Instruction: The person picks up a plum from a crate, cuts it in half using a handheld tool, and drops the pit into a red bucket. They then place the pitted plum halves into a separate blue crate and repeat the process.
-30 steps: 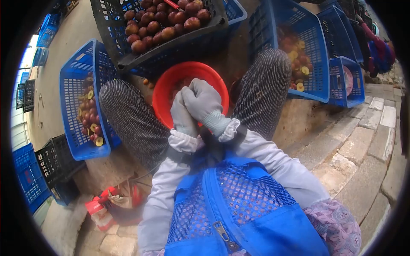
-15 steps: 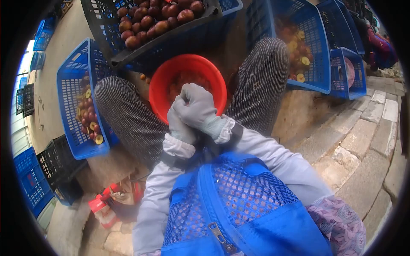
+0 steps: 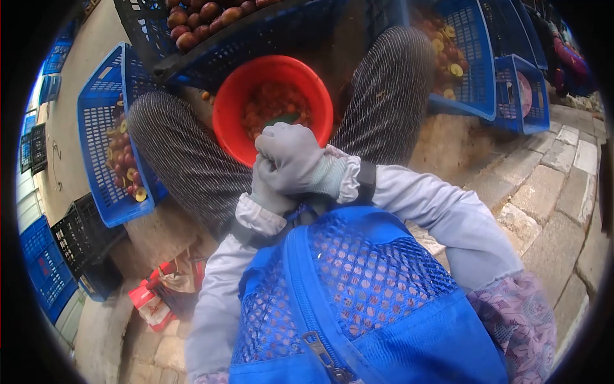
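Note:
My right hand (image 3: 293,157), in a grey glove, is closed in a fist at the near rim of a red bowl (image 3: 222,115). Tucked under and against it, my left hand (image 3: 271,191), gloved too, has its fingers curled. Whatever is between the hands is hidden. Reddish pieces of fruit (image 3: 265,105) lie in the bowl, which stands between the knees. A dark green thing (image 3: 284,119) shows just beyond my right knuckles; I cannot tell what it is.
Ahead is a black crate (image 3: 167,67) of dark red fruit (image 3: 211,11). Blue crates with cut fruit stand left (image 3: 105,185) and right (image 3: 480,83). A red and white bag (image 3: 153,307) lies lower left, stone paving (image 3: 531,211) at right. A person's magenta sleeve (image 3: 566,57) shows upper right.
The view has shifted, so bowl and crates sit higher in it. Both hands stay together, now lower against the bowl, and more of the fruit and the green thing show.

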Motion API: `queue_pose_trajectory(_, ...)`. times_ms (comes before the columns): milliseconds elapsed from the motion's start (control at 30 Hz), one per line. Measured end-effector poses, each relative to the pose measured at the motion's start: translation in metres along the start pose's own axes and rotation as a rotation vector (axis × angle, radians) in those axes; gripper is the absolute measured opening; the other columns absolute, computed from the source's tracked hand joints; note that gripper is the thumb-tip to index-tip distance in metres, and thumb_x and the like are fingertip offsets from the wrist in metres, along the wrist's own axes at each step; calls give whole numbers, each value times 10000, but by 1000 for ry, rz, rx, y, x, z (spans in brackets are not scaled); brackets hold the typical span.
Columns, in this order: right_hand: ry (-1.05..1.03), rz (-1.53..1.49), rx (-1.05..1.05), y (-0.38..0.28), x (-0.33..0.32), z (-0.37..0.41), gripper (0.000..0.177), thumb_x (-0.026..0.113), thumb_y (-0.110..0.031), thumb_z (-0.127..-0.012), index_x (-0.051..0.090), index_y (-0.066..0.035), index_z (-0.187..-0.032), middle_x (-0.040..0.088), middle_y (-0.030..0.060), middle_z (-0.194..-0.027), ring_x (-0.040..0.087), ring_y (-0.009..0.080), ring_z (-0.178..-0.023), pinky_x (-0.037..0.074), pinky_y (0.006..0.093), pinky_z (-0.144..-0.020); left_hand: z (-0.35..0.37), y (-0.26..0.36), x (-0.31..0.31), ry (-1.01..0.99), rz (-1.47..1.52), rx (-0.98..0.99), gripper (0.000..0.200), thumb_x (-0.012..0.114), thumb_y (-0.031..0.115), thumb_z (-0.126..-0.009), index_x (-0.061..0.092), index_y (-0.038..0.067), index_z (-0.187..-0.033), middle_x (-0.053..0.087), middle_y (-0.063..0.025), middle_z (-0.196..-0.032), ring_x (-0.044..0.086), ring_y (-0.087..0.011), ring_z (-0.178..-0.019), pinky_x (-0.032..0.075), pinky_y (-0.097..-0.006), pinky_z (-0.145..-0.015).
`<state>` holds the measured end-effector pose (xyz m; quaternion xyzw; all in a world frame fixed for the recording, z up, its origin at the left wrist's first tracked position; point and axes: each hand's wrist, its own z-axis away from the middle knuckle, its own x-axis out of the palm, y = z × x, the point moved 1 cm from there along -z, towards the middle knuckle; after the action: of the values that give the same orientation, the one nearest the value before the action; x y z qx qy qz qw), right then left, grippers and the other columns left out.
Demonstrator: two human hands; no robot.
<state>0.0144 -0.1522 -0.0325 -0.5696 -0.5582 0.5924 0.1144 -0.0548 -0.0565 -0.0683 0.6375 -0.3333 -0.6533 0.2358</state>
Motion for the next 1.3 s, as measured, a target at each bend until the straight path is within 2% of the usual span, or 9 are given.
queue_pose_trajectory(233, -314, -88, -305, -8, -22, -6, 116, 632, -192, -631, 558, -107, -658, 546, 45, -684, 579, 252, -693, 470, 375, -566, -9, -6, 6, -107, 362, -165, 304, 626, 276, -822, 559, 43, -1006, 604, -126, -838, 616, -275, -753, 485, -293, -604)
queue_pose_trajectory(333, -362, -807, 558, -9, -48, -32, 97, 655, -155, -657, 602, -94, -711, 543, 30, -689, 586, 228, -695, 475, 323, -591, -14, -3, 1, -308, 1291, -550, 293, 591, 314, -852, 583, 42, -963, 592, -130, -808, 603, -266, -705, 473, -277, -533)
queue_pose_trajectory(400, -135, -417, -233, 19, -78, -42, 89, 592, -114, -833, 616, -46, -781, 624, 49, -835, 608, 162, -699, 492, 284, -607, -26, 9, -21, -521, 2161, -846, 338, 538, 372, -892, 603, 41, -925, 587, -133, -755, 590, -265, -652, 454, -264, -479)
queue_pose_trajectory(533, 24, -1412, 749, 14, -131, -33, 217, 534, -227, -919, 621, -31, -950, 636, 82, -870, 615, 129, -737, 518, 255, -600, -44, 19, -52, -202, 1979, -928, 472, 484, 452, -911, 623, 14, -1017, 649, -163, -865, 604, -265, -704, 490, -299, -579)
queue_pose_trajectory(800, -442, 296, 76, -22, -78, -46, 513, 703, -475, -698, 598, -98, -1030, 614, 142, -887, 642, 309, -801, 514, 406, -681, -48, 12, -34, -12, 1362, -244, 520, 332, 393, -981, 400, 8, -1323, 503, -166, -1268, 532, -252, -1095, 434, -351, -942)
queue_pose_trajectory(933, -481, 224, -85, -23, -62, -48, 548, 735, -432, -658, 587, -90, -1060, 611, 119, -848, 642, 297, -779, 513, 394, -662, -40, 13, -43, 37, 2094, -600, 530, 369, 400, -988, 362, 7, -1344, 487, -173, -1253, 495, -253, -1157, 396, -363, -1010)
queue_pose_trajectory(1033, -320, 142, -164, -40, -67, -60, 576, 760, -348, -646, 584, -80, -1125, 619, 92, -828, 627, 277, -828, 479, 396, -794, -44, 32, -63, 262, 704, -9, 195, 494, 190, -923, 462, 71, -1075, 517, -74, -1011, 531, -166, -970, 460, -312, -885)
queue_pose_trajectory(1100, -309, 74, -280, -48, -60, -66, 593, 760, -333, -651, 576, -68, -1149, 630, 88, -861, 617, 271, -883, 439, 407, -876, -49, 25, -54, 23, 2110, -391, 321, 605, 23, -842, 472, 93, -1126, 533, -39, -1037, 548, -147, -964, 478, -267, -842)
queue_pose_trajectory(1300, 18, -321, -2, -26, -125, -80, 535, 704, -67, -687, 523, 1, -1185, 586, 165, -1108, 560, 289, -1093, 408, 371, -975, -42, 10, -145, 308, 1596, -681, 336, 553, 280, -919, 563, 47, -1160, 619, -79, -966, 569, -108, -667, 411, -163, -486)
